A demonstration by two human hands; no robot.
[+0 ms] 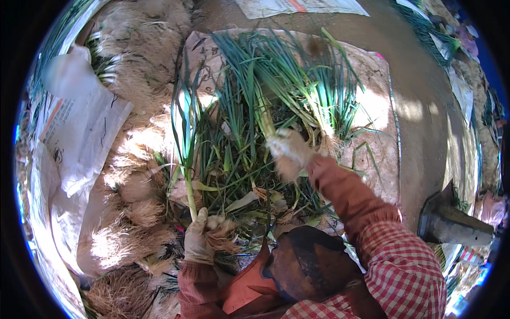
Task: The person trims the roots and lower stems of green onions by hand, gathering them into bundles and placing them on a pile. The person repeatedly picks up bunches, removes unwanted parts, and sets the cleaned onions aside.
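My left hand (199, 239), in a pale glove, is closed around the lower stem of a green onion (189, 191), whose leaves point away from me. Pale roots show beside its fingers. My right hand (291, 149), gloved and blurred, grips the root end of thick green onion stalks (263, 115); their roots hang below the glove. Right of it lies another bunch of green onions (324, 103) with whitish roots. Between my hands, loose leaves and peeled scraps (243, 199) cover part of a dirty woven sheet (374, 159).
Piled green onions with bushy roots (139, 79) line the left side, partly under a printed white woven sack (79, 135). Another white sack (303, 8) lies at the far edge. A dark, cone-like object (454, 223) is at the right. A person (469, 42) is at the far upper right.
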